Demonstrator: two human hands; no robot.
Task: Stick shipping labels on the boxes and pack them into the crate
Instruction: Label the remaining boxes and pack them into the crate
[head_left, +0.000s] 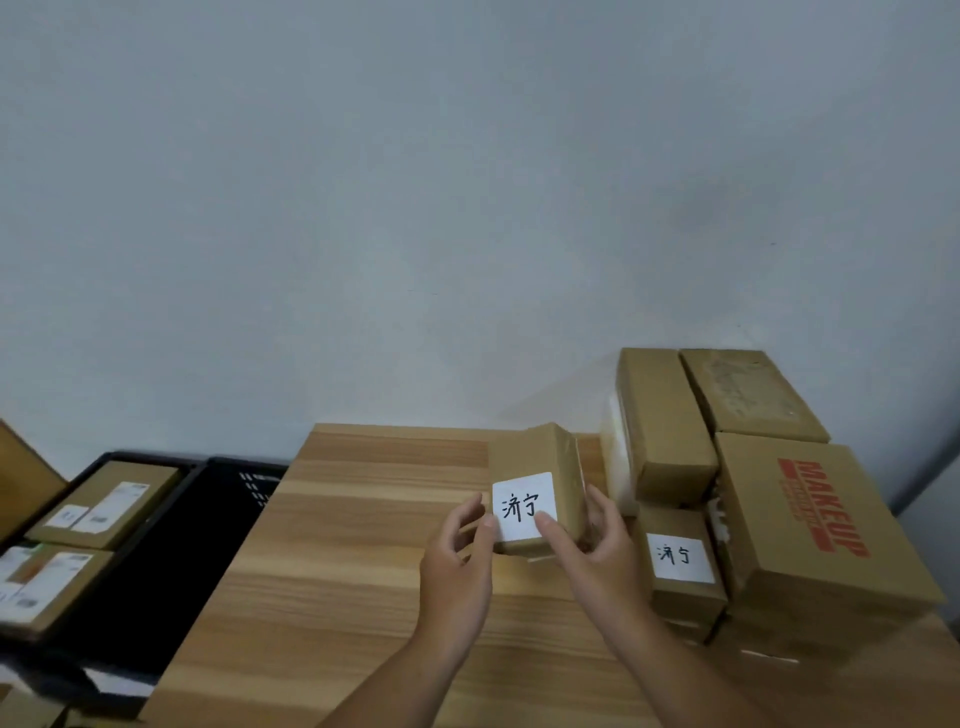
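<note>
Light striped-grain wooden table (363, 545), plain pale grey wall (415, 182) behind it

Figure: Brown cardboard box (545, 457) bearing a white handwritten label (523, 506).
Label faces up, on the box's near end; the black crate (156, 459) at left holds labelled boxes (104, 501).

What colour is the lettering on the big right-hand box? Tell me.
Red lettering on the brown big box; the head view shows it.

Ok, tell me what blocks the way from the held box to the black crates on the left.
Nothing visible does. Only bare tabletop lies between the held box and the table's left edge, beyond which the black crates sit. The other boxes stand to its right, off that path.
</note>
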